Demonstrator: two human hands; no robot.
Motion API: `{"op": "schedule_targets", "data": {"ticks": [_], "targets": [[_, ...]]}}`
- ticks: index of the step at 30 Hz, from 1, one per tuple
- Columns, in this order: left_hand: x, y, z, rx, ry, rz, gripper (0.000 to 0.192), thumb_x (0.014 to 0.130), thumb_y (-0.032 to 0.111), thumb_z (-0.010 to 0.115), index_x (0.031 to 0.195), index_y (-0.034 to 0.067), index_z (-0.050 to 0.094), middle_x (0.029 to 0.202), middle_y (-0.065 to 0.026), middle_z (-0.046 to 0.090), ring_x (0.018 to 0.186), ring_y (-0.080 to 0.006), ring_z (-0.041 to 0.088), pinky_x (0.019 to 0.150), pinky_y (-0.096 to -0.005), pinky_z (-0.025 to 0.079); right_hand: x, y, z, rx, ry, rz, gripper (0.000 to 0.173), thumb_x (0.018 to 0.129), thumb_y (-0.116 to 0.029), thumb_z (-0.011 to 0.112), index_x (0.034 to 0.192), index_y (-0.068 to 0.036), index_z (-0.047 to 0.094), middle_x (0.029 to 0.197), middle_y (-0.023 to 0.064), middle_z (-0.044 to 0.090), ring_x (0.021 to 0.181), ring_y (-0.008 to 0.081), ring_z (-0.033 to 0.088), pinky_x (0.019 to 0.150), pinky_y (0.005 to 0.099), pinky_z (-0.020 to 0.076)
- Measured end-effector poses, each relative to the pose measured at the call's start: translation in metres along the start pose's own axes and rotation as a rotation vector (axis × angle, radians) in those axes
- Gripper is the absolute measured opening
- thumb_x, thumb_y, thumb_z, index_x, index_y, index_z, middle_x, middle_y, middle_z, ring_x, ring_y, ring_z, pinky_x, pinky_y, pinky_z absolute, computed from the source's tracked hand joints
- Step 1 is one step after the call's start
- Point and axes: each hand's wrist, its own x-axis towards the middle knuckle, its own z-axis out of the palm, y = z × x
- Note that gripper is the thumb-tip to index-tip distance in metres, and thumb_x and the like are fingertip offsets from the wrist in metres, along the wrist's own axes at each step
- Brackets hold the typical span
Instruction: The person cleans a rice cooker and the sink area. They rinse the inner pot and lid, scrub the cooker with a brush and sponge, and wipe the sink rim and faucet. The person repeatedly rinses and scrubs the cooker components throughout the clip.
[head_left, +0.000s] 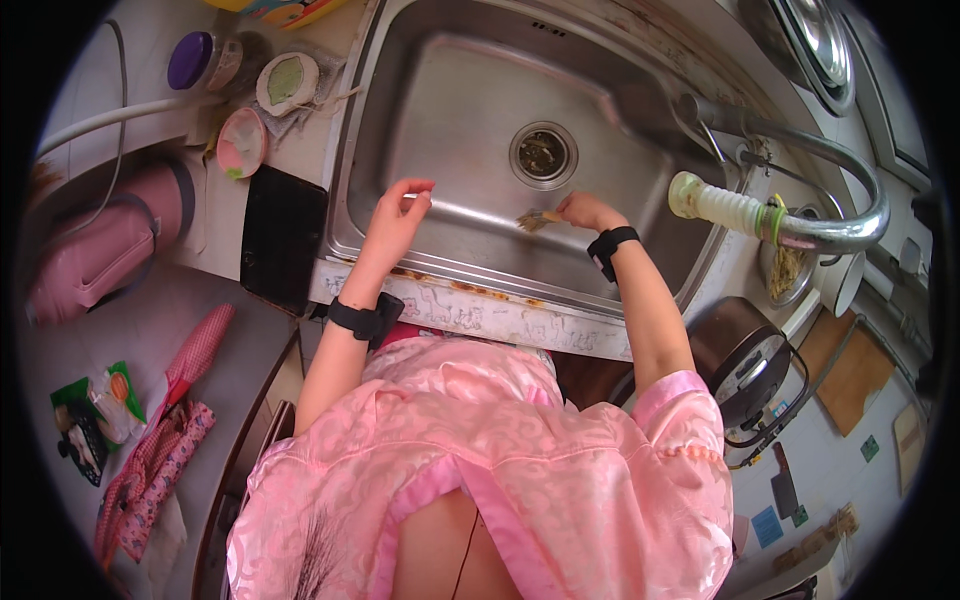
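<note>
Below me is a stainless steel sink (457, 112) with bits of food waste in its round drain strainer (543, 154). My right hand (592, 211) grips the short handle of a small brush (535, 219), its frayed bristles pointing left, low over the near part of the basin. My left hand (403, 210) is raised above the basin's near left side, fingers curved and apart, with nothing seen in it. Both wrists wear black straps. To the right, a chrome faucet (840, 238) with a white ribbed hose end (720, 206) reaches over the basin.
A black board (283, 236) lies left of the sink, beside a pink bowl (242, 142) and a purple-lidded jar (189, 60). On the right are a metal bowl holding a straw-coloured bundle (787, 274) and a dark rice cooker (739, 360). The rusty counter edge (480, 300) runs before me.
</note>
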Motion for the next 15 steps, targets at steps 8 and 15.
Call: {"op": "schedule_targets", "data": {"ticks": [8,15], "targets": [[0.008,0.012,-0.018,-0.135,0.116,0.015,0.029,0.098,0.017,0.053,0.122,0.003,0.056,0.116,-0.0085,0.063,0.098,-0.0165,0.064,0.087,-0.0289,0.049,0.02,0.004,-0.01,0.341,0.289,0.096,0.033,0.084,-0.017,0.056,0.111,-0.001,0.068,0.078,0.0114,0.067,0.069,0.0209,0.062,0.068,0.034,0.0485],[0.004,0.019,-0.031,-0.189,0.173,0.039,0.025,0.097,0.014,0.053,0.118,0.001,0.057,0.11,-0.0085,0.064,0.093,-0.015,0.065,0.081,-0.026,0.049,0.041,0.008,-0.003,0.465,0.368,0.158,0.033,0.087,-0.02,0.054,0.108,0.002,0.067,0.081,0.0146,0.068,0.073,0.0253,0.064,0.069,0.0359,0.0493]]}}
